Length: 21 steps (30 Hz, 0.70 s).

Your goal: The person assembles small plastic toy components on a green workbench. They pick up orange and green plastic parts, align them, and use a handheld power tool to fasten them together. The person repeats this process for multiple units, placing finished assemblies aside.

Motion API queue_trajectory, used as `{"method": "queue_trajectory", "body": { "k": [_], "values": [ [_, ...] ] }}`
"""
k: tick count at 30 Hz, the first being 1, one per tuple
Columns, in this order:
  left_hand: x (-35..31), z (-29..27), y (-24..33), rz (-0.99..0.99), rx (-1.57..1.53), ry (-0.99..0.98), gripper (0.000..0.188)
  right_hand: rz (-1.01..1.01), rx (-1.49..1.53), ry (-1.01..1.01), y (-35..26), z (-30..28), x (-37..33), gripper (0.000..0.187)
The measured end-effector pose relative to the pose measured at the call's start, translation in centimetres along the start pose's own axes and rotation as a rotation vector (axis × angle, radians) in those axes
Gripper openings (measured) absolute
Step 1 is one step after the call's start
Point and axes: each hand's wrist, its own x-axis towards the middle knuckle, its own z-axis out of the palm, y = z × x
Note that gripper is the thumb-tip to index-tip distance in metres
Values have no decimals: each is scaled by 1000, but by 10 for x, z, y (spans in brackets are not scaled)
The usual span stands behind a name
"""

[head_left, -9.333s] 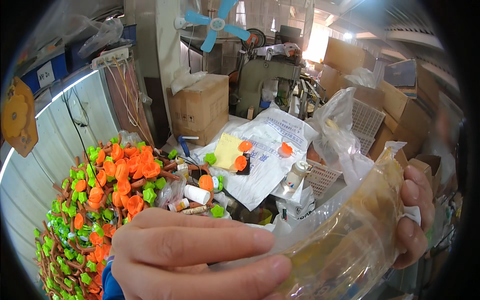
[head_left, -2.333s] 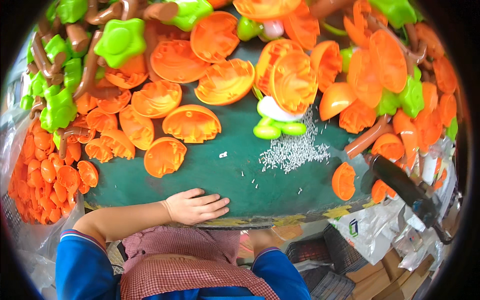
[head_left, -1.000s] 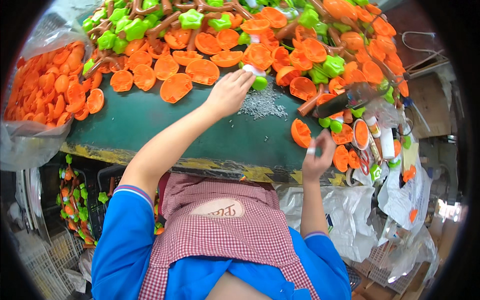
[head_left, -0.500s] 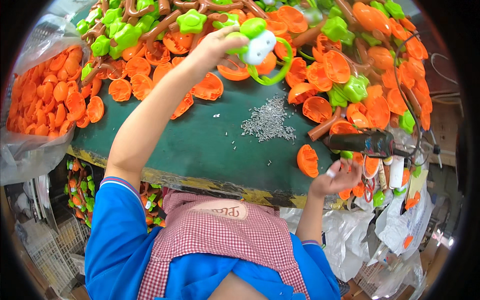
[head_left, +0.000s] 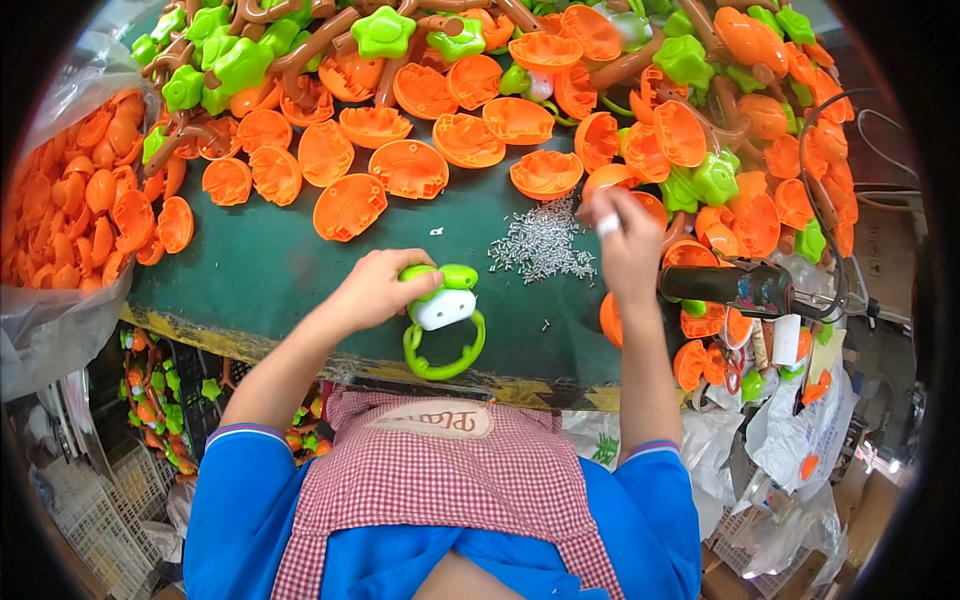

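Note:
My left hand (head_left: 385,290) grips a green-and-white plastic toy part (head_left: 444,310) by its green top, low over the near side of the table. A green ring with small notches hangs from the white piece, which has two small holes. My right hand (head_left: 625,235) is raised at the right edge of a pile of small silver screws (head_left: 543,240). Its fingers are bunched and slightly blurred, so whatever they pinch is hidden. Just past it lie orange half shells (head_left: 545,175). An orange shell (head_left: 611,318) is partly covered by my right forearm.
A black cylindrical power tool (head_left: 725,286) with a cable lies at the right. Brown branch-shaped pieces and green star-shaped parts (head_left: 384,32) heap along the back. A clear bag of orange parts (head_left: 80,200) stands at the left. The table's worn yellow-black edge (head_left: 250,345) faces me.
My left hand has brought the green-and-white toy part from the back heap down toward me. My right hand has moved from near the power tool up to the screw pile.

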Motion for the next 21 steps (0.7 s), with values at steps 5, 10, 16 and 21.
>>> {"method": "queue_trajectory", "body": {
  "k": [5,10,16,21],
  "values": [
    [-15,31,-12,458,460,644,30,-316,-75,598,4,-7,119,24],
    [-43,55,-32,802,526,353,13,225,631,599,27,-5,192,36],
    [-34,66,-39,941,849,253,10,409,-246,722,27,17,251,42],
    [-34,68,-46,954,928,212,9,434,-114,875,15,-11,254,55]
  ]
}}
